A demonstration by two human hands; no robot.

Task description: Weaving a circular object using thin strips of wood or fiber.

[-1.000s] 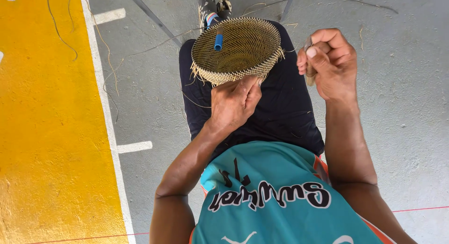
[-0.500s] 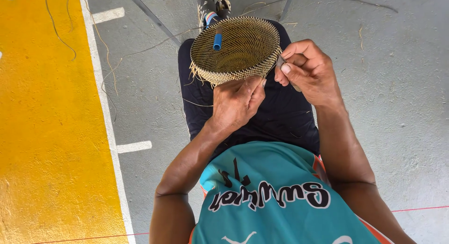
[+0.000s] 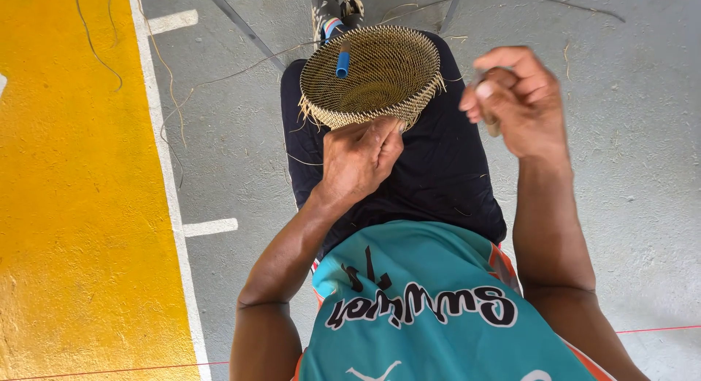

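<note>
Left hand (image 3: 359, 158) grips woven basket (image 3: 369, 78)

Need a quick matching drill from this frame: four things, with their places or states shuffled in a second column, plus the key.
Things:
1. woven basket
2. blue tube
3. left hand
4. right hand

Places or states:
A. raised to the right of the basket, fingers pinched together
B. grips the basket's near rim from below
C. rests on the lap, open side up
D. lies inside the basket, against its far left wall

Pairs: 1-C, 2-D, 3-B, 4-A
</note>
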